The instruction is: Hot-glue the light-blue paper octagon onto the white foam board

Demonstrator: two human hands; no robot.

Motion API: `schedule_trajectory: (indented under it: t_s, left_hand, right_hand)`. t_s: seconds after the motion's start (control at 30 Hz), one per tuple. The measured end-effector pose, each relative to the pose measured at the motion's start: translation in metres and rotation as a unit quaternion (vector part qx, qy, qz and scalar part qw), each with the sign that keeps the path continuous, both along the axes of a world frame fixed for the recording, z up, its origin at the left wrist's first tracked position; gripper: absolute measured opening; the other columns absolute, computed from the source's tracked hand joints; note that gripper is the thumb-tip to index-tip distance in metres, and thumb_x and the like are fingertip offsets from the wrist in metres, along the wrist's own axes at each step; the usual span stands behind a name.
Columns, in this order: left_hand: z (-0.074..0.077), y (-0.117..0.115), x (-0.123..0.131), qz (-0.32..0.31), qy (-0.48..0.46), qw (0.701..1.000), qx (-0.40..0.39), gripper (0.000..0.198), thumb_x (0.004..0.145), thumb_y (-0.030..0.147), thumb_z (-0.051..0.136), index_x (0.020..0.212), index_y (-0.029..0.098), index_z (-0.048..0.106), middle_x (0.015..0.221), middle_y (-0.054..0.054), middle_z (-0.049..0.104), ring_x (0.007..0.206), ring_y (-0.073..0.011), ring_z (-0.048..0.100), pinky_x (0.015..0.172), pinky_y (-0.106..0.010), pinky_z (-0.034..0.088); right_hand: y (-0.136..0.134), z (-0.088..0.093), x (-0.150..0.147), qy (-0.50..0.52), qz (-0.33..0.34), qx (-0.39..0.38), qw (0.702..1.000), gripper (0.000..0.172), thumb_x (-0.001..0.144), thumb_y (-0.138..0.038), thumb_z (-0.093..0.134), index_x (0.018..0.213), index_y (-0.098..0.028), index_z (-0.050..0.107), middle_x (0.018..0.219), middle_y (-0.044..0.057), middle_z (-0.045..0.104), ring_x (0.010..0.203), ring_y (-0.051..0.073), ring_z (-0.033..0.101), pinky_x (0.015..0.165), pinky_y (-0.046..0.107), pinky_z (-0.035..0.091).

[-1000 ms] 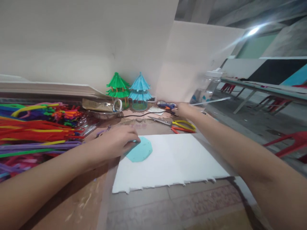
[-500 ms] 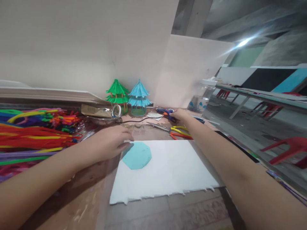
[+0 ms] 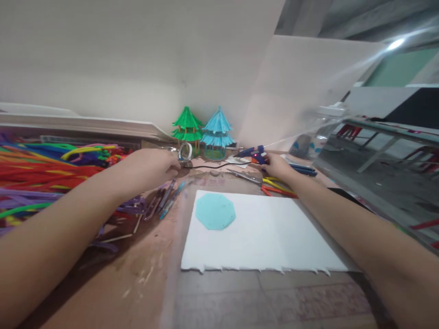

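Note:
My right hand (image 3: 277, 167) is closed around a dark blue glue gun (image 3: 261, 156) with an orange part and a small red light, just above the back of the table. A black cord (image 3: 219, 166) runs leftward towards my left hand (image 3: 156, 168), which is by a metal bowl and a white tape roll (image 3: 185, 151). The left fingers are bent and slightly apart, with nothing visible in them. Between my arms a pale blue octagon (image 3: 215, 211) lies on the upper left of a white foam sheet (image 3: 270, 237) with a ragged front edge.
Scissors (image 3: 252, 177) and yellow-and-red-handled pliers (image 3: 276, 185) lie behind the sheet. A green pagoda model (image 3: 187, 125) and a blue one (image 3: 218, 132) stand at the wall. Pipe cleaners (image 3: 44, 176) heap on the left, pens (image 3: 168, 198) beside them. A clear bottle (image 3: 320, 132) stands back right.
My left hand has left the octagon's edge and reached back to the bowl. My right hand has lifted the glue gun slightly. The view has turned left.

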State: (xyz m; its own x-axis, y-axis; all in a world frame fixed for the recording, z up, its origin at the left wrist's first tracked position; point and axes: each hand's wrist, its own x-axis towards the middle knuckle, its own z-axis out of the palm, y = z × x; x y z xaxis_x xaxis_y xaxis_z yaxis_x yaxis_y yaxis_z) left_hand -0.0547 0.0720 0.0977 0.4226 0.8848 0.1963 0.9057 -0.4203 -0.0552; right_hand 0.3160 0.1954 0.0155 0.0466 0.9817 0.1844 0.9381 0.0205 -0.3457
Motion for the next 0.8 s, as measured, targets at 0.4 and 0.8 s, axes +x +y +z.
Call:
schedule_trajectory:
  t_s: [0.4,0.8]
  left_hand:
    - [-0.030,-0.003,0.030,0.049,0.153,0.986,-0.049,0.032,0.095,0.027,0.052,0.118,0.021,0.074,0.118,-0.011,0.076,0.111,-0.0280,0.070,0.093,-0.033,0.053]
    - [-0.046,-0.007,0.044,-0.180,0.014,0.983,0.020,0.028,0.098,0.019,0.050,0.112,0.019,0.075,0.120,-0.010,0.074,0.113,-0.0247,0.067,0.100,-0.036,0.051]
  right_hand:
    - [-0.004,0.001,0.001,-0.030,-0.001,-0.007,1.000,0.031,0.095,-0.023,0.061,0.122,-0.011,0.071,0.117,0.016,0.076,0.103,0.027,0.073,0.082,0.030,0.053]
    - [-0.056,0.021,0.004,-0.146,0.029,-0.027,0.988,0.033,0.096,-0.022,0.054,0.120,-0.008,0.069,0.113,0.022,0.075,0.098,0.031,0.071,0.078,0.034,0.049]
